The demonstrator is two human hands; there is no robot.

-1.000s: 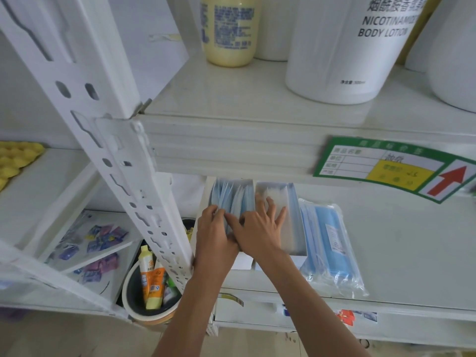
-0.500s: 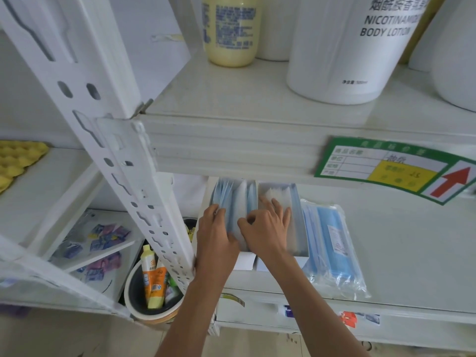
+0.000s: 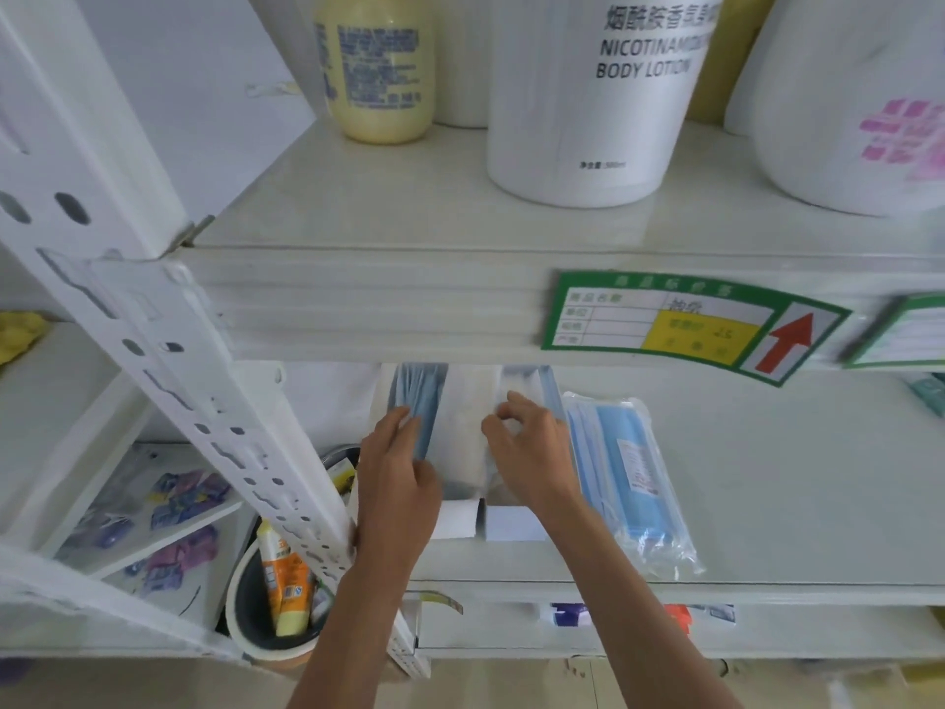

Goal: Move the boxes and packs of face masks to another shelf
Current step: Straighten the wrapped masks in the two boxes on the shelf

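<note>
From the head camera, I had both hands in the two open boxes of masks at the left end of the lower shelf (image 3: 767,504), under the upper shelf's front lip. My left hand (image 3: 396,483) pinched the blue masks in the left box (image 3: 417,401); my right hand (image 3: 529,450) curled on the white pack in the right box (image 3: 511,521), grip unclear. A sealed pack of masks (image 3: 626,478) lay just beside it. I judged it best to clasp each box by its walls, not its contents, and draw it out level.
</note>
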